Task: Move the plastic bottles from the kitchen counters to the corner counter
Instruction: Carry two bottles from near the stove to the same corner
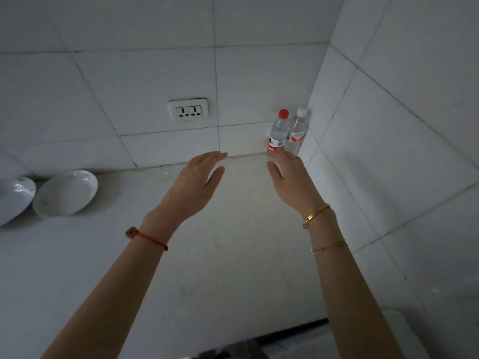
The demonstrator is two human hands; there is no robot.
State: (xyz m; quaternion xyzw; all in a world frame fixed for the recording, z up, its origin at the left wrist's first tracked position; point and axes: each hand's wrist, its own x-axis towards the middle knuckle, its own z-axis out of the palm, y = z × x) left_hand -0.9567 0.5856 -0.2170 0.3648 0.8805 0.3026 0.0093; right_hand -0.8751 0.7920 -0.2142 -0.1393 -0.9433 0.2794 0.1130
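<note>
Now my right hand curls loosely round the red-capped bottle, standing upright in the counter corner against a white-capped one (tucked by the wall, I judge, to keep them steady), my left hand open and empty.

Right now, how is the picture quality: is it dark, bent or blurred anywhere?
Head view: dim, greyish light; the wide lens bends the tile lines and the corner leans; the two bottles are soft, labels unreadable; a faint sheen sits on the plates; the right hand hides the red-capped bottle's base, so whether it grips the bottle is unclear; the left hand is open and sharp enough.
</note>
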